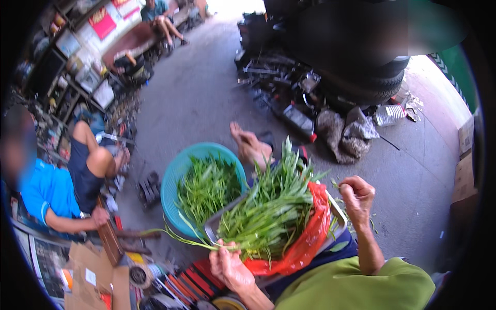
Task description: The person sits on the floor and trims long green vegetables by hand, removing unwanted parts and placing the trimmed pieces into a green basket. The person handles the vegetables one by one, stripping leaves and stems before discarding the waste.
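On my lap rests a metal tray, lined on the right with a red plastic bag and piled with long leafy green vegetables. At the tray's near left corner my left hand is closed on a green vegetable stem, whose thin end points left. My right hand is closed in a pinch just right of the bag. A small green bit shows beside its fingers; what they hold is unclear. A teal plastic basket touching the tray's left side contains picked greens.
Bare feet show beyond the tray. A person in a blue shirt sits at left; another person sits far back. Stacked tires, bottles and rags lie ahead right. A cardboard box is at lower left, with shelves farther back.
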The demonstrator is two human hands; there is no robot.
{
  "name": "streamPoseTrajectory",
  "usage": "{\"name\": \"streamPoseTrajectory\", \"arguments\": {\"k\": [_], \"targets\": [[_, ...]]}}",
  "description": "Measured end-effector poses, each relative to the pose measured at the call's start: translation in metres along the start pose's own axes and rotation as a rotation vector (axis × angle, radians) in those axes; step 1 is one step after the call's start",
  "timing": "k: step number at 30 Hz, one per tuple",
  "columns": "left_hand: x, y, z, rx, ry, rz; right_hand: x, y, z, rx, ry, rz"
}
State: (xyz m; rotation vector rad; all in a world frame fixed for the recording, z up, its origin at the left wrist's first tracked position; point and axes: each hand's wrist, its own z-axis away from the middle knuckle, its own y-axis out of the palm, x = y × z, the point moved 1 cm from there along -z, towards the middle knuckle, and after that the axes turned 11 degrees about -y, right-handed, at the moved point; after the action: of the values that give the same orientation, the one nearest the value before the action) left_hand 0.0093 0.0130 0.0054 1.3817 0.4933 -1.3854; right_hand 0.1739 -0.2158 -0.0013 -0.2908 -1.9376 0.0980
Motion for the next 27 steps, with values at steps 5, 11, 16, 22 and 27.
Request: {"name": "streamPoseTrajectory", "arguments": {"k": [5, 11, 16, 22, 27], "targets": [[-0.018, 0.017, 0.011, 0.003, -0.063, -0.108, -0.036, -0.044, -0.005, 0.066, -0.098, 0.47], [-0.021, 0.023, 0.026, 0.051, -0.142, -0.441, -0.024, -0.061, 0.02, 0.381, -0.216, 0.683], [0.013, 0.008, 0.025, 0.432, -0.007, -0.365, 0.064, -0.01, 0.009, 0.411, -0.566, 0.061], [0.02, 0.018, 0.035, 0.552, -0.01, -0.326, 0.095, 0.051, 0.023, 0.924, -1.074, -0.085], [0.023, 0.008, 0.037, 0.445, -0.113, -0.352, 0.084, 0.053, 0.032, 1.046, -1.062, 0.048]]}}
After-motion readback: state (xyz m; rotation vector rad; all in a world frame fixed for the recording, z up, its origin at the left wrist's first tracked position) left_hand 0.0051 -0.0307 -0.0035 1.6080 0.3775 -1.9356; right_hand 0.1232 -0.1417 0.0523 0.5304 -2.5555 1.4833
